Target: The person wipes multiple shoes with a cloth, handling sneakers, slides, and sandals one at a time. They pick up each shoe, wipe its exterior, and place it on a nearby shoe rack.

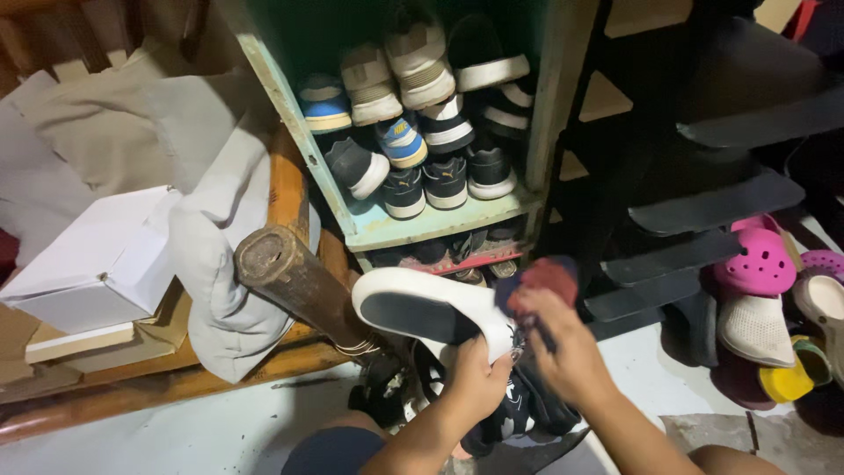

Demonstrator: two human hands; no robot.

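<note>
1. The left hand (475,378) is clamped on the heel end of a white slip-on shoe (431,312) with a dark insole, holding it sole-side tilted, just below and in front of the green shoe shelf (387,230).
2. The right hand (567,352) is closed around a red and blue cloth (541,280), pressed against the shoe's heel rim, so the two hands sit close together on the same shoe.
3. Under the shoe, lower than the shelf, dark sneakers (519,413) lie in a heap on the floor.
4. Left of the shelf, a wooden post (294,277) leans out, nearly touching the shoe's toe; a white box (97,259) sits further left on a wooden bench.
5. Right of the shelf, a pink clog (760,259) lies among other sandals.
6. Risk, as I judge it: the grip covers only the heel, so firm rubbing could twist the shoe loose, or knock its toe against the post.
</note>
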